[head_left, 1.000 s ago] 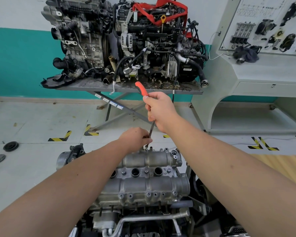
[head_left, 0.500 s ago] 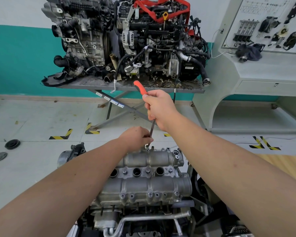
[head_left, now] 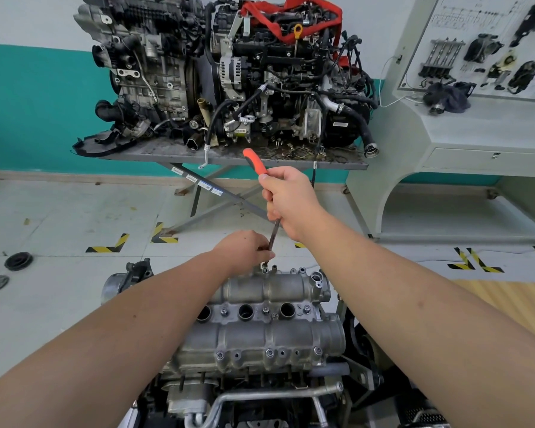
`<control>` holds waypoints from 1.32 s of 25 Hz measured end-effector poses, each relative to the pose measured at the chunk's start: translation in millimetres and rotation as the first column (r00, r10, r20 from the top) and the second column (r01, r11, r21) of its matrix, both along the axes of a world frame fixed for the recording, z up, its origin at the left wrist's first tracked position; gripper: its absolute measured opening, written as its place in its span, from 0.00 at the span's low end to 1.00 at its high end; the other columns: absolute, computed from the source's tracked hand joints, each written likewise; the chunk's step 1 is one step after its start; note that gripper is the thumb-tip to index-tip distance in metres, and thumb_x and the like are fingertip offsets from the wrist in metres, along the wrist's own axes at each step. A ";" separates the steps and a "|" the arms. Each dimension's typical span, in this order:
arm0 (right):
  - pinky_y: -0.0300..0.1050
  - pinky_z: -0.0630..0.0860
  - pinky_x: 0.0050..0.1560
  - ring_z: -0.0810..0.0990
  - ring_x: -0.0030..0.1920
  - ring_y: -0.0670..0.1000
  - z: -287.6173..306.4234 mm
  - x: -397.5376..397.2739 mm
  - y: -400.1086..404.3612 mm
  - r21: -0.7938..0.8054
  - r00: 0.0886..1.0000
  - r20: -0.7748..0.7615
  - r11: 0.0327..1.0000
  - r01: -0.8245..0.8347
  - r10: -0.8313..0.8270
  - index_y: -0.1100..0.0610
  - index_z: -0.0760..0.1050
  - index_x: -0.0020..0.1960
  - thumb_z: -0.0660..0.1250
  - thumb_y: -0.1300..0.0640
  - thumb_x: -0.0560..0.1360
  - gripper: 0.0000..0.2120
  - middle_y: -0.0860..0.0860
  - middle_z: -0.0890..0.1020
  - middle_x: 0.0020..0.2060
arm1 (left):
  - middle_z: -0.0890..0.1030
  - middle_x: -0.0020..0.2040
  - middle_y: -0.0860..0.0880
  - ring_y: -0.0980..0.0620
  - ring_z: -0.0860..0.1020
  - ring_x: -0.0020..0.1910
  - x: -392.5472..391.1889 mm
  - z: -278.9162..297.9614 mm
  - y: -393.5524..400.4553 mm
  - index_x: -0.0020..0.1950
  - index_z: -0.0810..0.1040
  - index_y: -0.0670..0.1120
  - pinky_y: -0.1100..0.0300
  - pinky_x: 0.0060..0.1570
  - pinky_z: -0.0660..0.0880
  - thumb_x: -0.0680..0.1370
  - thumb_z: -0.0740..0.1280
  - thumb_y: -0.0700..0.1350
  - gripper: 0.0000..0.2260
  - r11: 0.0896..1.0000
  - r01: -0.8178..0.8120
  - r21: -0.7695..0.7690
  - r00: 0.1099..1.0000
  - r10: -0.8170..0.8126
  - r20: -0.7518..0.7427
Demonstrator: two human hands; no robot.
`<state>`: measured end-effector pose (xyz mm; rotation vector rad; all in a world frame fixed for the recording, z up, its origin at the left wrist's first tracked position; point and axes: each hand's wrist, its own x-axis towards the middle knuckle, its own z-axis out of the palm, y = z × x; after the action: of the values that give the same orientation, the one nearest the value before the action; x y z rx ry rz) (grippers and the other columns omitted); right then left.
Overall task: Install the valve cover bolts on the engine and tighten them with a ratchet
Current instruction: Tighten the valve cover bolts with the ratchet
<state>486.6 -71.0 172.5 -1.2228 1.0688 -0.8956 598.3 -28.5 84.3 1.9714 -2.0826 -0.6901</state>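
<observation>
Head | right hand (head_left: 291, 200) grips ratchet (head_left: 254, 160) | left hand (head_left: 244, 250) pinches its head at valve cover (head_left: 275, 288) far edge

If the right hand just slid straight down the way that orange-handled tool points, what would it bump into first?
Most likely the left hand, which holds the lower end of the ratchet at a bolt on the valve cover. The right hand grips the handle above; depth is uncertain.

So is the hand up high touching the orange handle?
Touching. The head view shows the right hand wrapped round the ratchet, its orange handle sticking out above the fist.
</observation>
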 end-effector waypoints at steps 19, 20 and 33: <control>0.44 0.64 0.34 0.68 0.29 0.49 -5.9 16.9 8.8 0.347 0.928 0.276 0.927 0.145 -0.248 0.57 0.68 0.39 0.59 0.66 0.77 0.10 0.51 0.71 0.32 | 0.78 0.40 0.53 0.51 0.74 0.41 -2.7 -8.3 1.0 0.46 0.77 0.51 0.60 0.37 0.68 0.79 0.66 0.47 0.03 0.998 -0.069 -0.005 0.995 0.069 -0.073; 0.43 0.66 0.35 0.70 0.29 0.48 -8.8 15.1 11.3 0.383 0.870 0.405 0.916 0.118 -0.281 0.56 0.67 0.38 0.60 0.67 0.78 0.12 0.51 0.72 0.32 | 0.75 0.38 0.56 0.52 0.73 0.40 -3.8 -7.1 1.0 0.44 0.75 0.52 0.61 0.35 0.66 0.79 0.66 0.47 0.04 0.997 -0.075 0.002 0.996 0.075 -0.053; 0.41 0.68 0.70 0.72 0.71 0.46 -59.4 -2.8 48.1 -0.664 0.999 0.002 0.747 -0.033 0.046 0.49 0.84 0.54 0.66 0.61 0.79 0.11 0.43 0.76 0.68 | 0.77 0.63 0.39 0.41 0.76 0.62 -25.4 4.7 7.5 0.63 0.74 0.37 0.55 0.56 0.71 0.82 0.58 0.36 0.12 0.994 -0.106 0.037 0.929 0.086 0.361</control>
<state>483.8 -23.0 113.1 -1.8133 0.7062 -1.3160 572.8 -21.0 89.0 2.3646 -2.1569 -0.3943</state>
